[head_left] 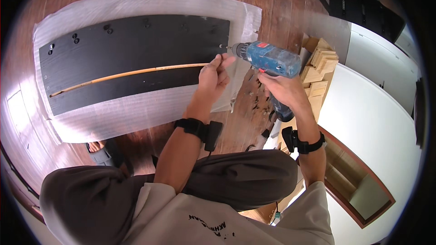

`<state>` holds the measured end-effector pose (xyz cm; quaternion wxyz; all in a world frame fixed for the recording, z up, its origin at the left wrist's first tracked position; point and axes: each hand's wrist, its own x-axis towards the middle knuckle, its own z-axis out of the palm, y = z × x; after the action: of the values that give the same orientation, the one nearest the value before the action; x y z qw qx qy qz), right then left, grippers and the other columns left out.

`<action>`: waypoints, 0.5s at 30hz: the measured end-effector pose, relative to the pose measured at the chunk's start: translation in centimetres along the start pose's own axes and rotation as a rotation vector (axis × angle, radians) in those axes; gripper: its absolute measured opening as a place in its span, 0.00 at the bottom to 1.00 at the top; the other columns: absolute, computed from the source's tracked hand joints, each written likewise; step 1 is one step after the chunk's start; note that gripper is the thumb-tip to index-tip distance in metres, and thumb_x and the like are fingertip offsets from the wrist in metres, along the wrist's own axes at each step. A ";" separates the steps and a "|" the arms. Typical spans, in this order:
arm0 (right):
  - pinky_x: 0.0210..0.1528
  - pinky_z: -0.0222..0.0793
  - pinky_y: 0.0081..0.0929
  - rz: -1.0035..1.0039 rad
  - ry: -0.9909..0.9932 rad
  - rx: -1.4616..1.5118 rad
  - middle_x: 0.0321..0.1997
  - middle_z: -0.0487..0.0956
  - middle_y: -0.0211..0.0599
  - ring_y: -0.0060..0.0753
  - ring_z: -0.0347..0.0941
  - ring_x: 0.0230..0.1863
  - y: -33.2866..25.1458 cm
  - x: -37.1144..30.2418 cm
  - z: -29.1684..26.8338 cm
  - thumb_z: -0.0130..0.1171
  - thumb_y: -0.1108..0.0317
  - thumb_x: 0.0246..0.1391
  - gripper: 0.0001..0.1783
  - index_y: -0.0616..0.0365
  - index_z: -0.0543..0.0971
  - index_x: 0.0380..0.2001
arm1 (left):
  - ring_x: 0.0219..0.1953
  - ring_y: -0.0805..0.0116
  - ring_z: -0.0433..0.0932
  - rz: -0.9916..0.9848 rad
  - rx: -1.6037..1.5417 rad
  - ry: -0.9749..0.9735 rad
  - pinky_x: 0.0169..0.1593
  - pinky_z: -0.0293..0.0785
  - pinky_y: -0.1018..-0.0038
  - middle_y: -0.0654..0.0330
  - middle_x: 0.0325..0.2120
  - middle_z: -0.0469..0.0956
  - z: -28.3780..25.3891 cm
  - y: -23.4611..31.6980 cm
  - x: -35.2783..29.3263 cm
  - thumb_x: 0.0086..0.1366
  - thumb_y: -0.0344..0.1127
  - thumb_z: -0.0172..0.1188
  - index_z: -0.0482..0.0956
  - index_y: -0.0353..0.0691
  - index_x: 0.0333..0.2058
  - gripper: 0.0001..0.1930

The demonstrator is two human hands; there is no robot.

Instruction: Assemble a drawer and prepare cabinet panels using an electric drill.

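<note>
My right hand (284,91) is wrapped round the handle of a blue cordless drill (274,60), which lies level and points left. Its chuck and bit end beside a small screw or fitting (221,46) near the right end of a black panel (136,50). Just below the bit, my left hand (213,78) has its fingers curled and its thumb and fingertips close together. Whatever they may pinch is too small to make out. A thin wooden strip (136,72) runs along the panel, and its right end meets my left hand. Several dark round fittings sit along the panel's far edge.
White foam sheet (113,124) lies under the panel on a reddish wood floor (238,129). Small dark bits (259,102) are scattered below the drill. To the right are stacked wooden pieces (320,68), white panels (377,104) and a brown-framed opening (359,177).
</note>
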<state>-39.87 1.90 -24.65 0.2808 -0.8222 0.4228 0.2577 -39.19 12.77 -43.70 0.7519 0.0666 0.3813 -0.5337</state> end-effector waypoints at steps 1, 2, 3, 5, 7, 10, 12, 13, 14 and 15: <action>0.24 0.69 0.27 0.000 -0.002 0.000 0.19 0.77 0.35 0.27 0.73 0.16 -0.1 -0.1 0.1 0.60 0.67 0.48 0.09 0.62 0.76 0.30 | 0.11 0.82 0.49 0.000 -0.001 0.002 0.19 0.50 0.82 0.64 0.27 0.80 -0.4 -0.1 -0.3 0.71 0.39 0.47 0.74 0.40 0.39 0.10; 0.24 0.69 0.28 -0.013 -0.002 -0.019 0.20 0.77 0.36 0.27 0.73 0.16 -0.1 -0.1 0.1 0.60 0.67 0.48 0.09 0.62 0.76 0.30 | 0.11 0.81 0.50 0.005 0.025 0.026 0.19 0.51 0.81 0.66 0.24 0.77 -1.0 -0.2 -0.6 0.70 0.40 0.47 0.75 0.40 0.38 0.11; 0.24 0.69 0.28 -0.027 -0.002 -0.038 0.20 0.77 0.36 0.27 0.73 0.16 -0.1 -0.1 0.1 0.60 0.67 0.48 0.09 0.62 0.77 0.30 | 0.11 0.81 0.52 0.009 0.052 0.051 0.19 0.52 0.81 0.67 0.20 0.73 -1.5 -0.3 -0.9 0.70 0.40 0.47 0.75 0.39 0.38 0.12; 0.24 0.70 0.28 -0.045 -0.002 -0.066 0.20 0.77 0.36 0.27 0.73 0.16 -0.2 0.1 0.2 0.59 0.67 0.48 0.10 0.62 0.77 0.30 | 0.11 0.80 0.53 0.030 0.050 0.038 0.19 0.53 0.80 0.67 0.19 0.72 -2.9 -0.5 -1.3 0.70 0.40 0.48 0.75 0.40 0.37 0.12; 0.25 0.70 0.28 -0.063 -0.001 -0.094 0.20 0.78 0.36 0.28 0.74 0.16 -0.1 0.2 0.3 0.59 0.67 0.48 0.10 0.62 0.77 0.31 | 0.11 0.80 0.53 0.051 0.050 0.025 0.19 0.53 0.80 0.67 0.17 0.70 -3.6 -0.9 -1.8 0.70 0.40 0.48 0.75 0.40 0.35 0.12; 0.26 0.70 0.28 -0.079 -0.012 -0.067 0.20 0.78 0.37 0.28 0.74 0.16 0.0 0.4 0.2 0.59 0.67 0.47 0.10 0.61 0.77 0.32 | 0.12 0.78 0.54 0.113 0.061 0.073 0.19 0.54 0.77 0.67 0.16 0.69 -4.0 -1.6 -2.4 0.70 0.40 0.48 0.75 0.41 0.32 0.11; 0.23 0.67 0.23 -0.075 -0.023 -0.074 0.19 0.76 0.31 0.22 0.72 0.17 -0.1 0.6 0.0 0.58 0.67 0.50 0.09 0.63 0.76 0.29 | 0.12 0.75 0.60 0.171 0.055 0.142 0.20 0.59 0.76 0.65 0.16 0.70 -4.3 -2.2 -2.5 0.69 0.41 0.48 0.74 0.42 0.32 0.11; 0.23 0.67 0.23 -0.078 -0.019 -0.072 0.19 0.76 0.31 0.22 0.72 0.17 0.0 0.6 0.0 0.58 0.67 0.50 0.09 0.63 0.76 0.29 | 0.12 0.75 0.60 0.172 0.057 0.138 0.20 0.59 0.76 0.65 0.16 0.70 -4.3 -2.4 -2.6 0.69 0.41 0.48 0.74 0.42 0.32 0.11; 0.25 0.69 0.26 -0.089 -0.010 -0.105 0.20 0.77 0.35 0.27 0.74 0.18 0.2 0.7 0.0 0.59 0.66 0.48 0.10 0.61 0.77 0.31 | 0.15 0.73 0.65 0.217 0.119 0.191 0.23 0.64 0.75 0.64 0.18 0.71 -4.2 -2.6 -2.7 0.69 0.41 0.48 0.74 0.41 0.33 0.11; 0.27 0.71 0.28 -0.101 0.000 -0.138 0.21 0.78 0.39 0.31 0.76 0.18 0.4 0.8 -0.1 0.60 0.65 0.45 0.12 0.59 0.78 0.33 | 0.17 0.71 0.70 0.262 0.180 0.242 0.25 0.69 0.74 0.63 0.20 0.72 -4.1 -2.7 -2.7 0.69 0.41 0.48 0.73 0.40 0.34 0.11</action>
<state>-39.82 1.22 -25.23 0.2362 -0.8599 0.3620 0.2716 -43.89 15.77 -43.97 0.7545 0.2463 0.4077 -0.4514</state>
